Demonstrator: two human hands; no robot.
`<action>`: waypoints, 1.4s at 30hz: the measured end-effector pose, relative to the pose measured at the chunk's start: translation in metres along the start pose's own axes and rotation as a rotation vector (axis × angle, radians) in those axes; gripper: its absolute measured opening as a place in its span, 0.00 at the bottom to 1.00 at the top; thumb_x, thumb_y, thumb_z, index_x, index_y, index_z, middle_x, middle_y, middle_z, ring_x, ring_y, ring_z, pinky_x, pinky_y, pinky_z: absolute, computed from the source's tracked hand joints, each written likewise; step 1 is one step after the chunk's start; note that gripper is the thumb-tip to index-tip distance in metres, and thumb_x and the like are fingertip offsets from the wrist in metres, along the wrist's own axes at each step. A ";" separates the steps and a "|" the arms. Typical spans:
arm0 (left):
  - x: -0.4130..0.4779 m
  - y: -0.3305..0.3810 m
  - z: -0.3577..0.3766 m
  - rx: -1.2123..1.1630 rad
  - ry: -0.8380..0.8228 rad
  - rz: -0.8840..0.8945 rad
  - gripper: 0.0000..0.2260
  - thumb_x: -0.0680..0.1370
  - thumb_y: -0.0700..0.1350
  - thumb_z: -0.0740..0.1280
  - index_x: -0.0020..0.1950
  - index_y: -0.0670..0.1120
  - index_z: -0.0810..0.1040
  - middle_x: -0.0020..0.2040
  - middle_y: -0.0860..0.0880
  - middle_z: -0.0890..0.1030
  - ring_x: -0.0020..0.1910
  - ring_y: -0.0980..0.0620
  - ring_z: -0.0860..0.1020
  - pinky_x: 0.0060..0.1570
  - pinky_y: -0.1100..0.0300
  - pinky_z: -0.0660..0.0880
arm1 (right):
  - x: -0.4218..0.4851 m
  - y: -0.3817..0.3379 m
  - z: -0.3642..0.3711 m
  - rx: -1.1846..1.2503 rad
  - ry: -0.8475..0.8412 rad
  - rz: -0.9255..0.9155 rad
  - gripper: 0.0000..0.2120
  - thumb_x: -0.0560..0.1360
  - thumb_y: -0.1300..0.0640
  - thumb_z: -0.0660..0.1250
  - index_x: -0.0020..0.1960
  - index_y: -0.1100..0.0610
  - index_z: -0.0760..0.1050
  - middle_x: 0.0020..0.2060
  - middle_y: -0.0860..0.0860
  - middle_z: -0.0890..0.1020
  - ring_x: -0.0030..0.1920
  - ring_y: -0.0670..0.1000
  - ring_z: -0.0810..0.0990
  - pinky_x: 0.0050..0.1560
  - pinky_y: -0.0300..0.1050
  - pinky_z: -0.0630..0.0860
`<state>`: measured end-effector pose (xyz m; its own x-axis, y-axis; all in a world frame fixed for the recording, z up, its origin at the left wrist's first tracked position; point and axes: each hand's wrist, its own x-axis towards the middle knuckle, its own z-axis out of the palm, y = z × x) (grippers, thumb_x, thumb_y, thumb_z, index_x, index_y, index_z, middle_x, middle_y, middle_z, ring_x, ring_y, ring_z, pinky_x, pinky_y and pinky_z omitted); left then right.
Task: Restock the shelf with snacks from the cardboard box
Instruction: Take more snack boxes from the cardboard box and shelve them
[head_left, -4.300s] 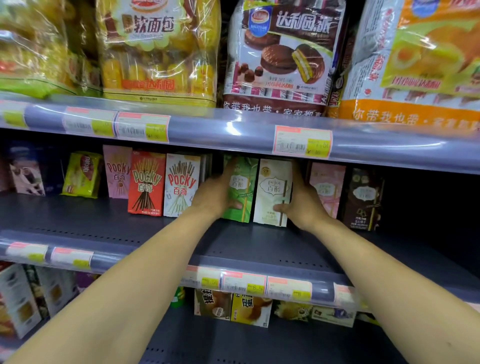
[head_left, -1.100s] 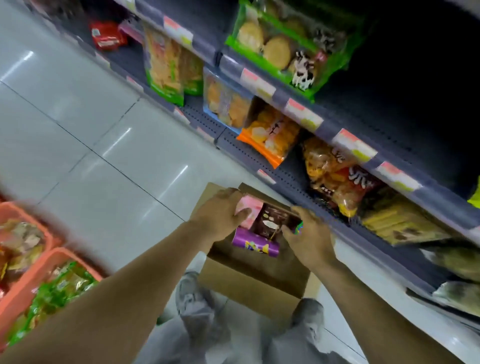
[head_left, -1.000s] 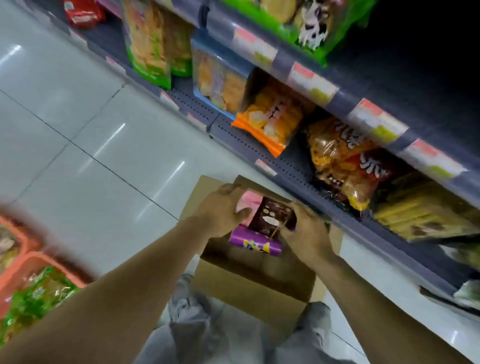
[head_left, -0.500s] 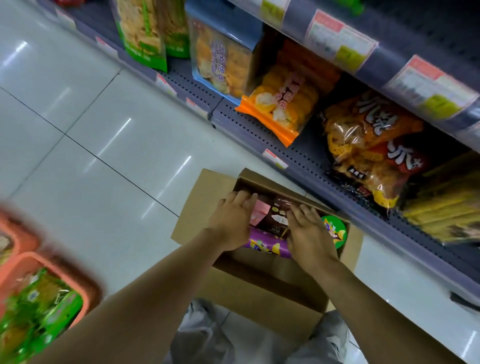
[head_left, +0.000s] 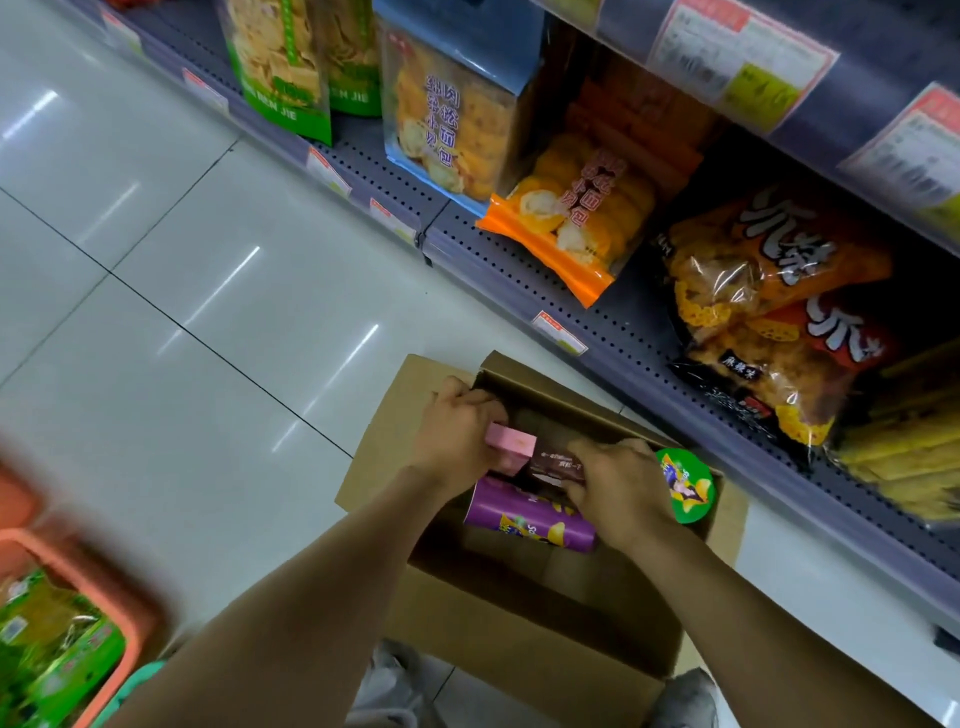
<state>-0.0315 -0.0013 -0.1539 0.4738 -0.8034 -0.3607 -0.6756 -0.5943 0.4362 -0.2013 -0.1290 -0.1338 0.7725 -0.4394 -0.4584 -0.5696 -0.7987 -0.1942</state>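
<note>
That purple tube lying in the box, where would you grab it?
Probably round its middle, from above: the purple tube lies on its side in the cardboard box, curved flank up and bare, and the box's walls hem in any sideways approach.

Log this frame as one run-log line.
phase: picking from cardboard box | left hand: grips pink box | right hand: grips brown box | also in box: purple can, green-lidded can

Both my bare forearms reach forward and down. My left hand (head_left: 457, 441) curls its fingers round a pink box (head_left: 511, 446); my right hand (head_left: 621, 488) grips a brown box (head_left: 557, 464).
</note>
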 end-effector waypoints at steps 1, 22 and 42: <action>0.000 -0.002 -0.002 -0.054 -0.034 -0.043 0.17 0.65 0.62 0.77 0.49 0.58 0.79 0.53 0.57 0.78 0.55 0.51 0.69 0.49 0.58 0.64 | 0.000 0.001 -0.002 0.079 -0.008 0.015 0.15 0.74 0.48 0.72 0.60 0.45 0.77 0.52 0.45 0.85 0.54 0.51 0.80 0.57 0.48 0.74; -0.152 0.154 -0.347 -1.379 0.127 -0.479 0.20 0.63 0.37 0.82 0.51 0.40 0.81 0.46 0.40 0.86 0.44 0.39 0.86 0.45 0.45 0.82 | -0.166 -0.093 -0.344 1.543 0.028 0.345 0.24 0.63 0.48 0.79 0.56 0.57 0.81 0.47 0.57 0.88 0.46 0.60 0.88 0.49 0.56 0.83; -0.326 0.312 -0.717 -1.099 0.561 0.014 0.22 0.70 0.41 0.79 0.59 0.52 0.75 0.47 0.54 0.86 0.44 0.54 0.85 0.40 0.58 0.81 | -0.350 -0.215 -0.708 1.499 0.459 -0.163 0.28 0.75 0.68 0.71 0.68 0.46 0.69 0.51 0.51 0.87 0.45 0.54 0.88 0.40 0.50 0.85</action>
<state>0.0080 0.0481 0.6907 0.8302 -0.5536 -0.0652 0.0228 -0.0831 0.9963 -0.1504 -0.0947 0.6824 0.7079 -0.6977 -0.1103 -0.0090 0.1473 -0.9891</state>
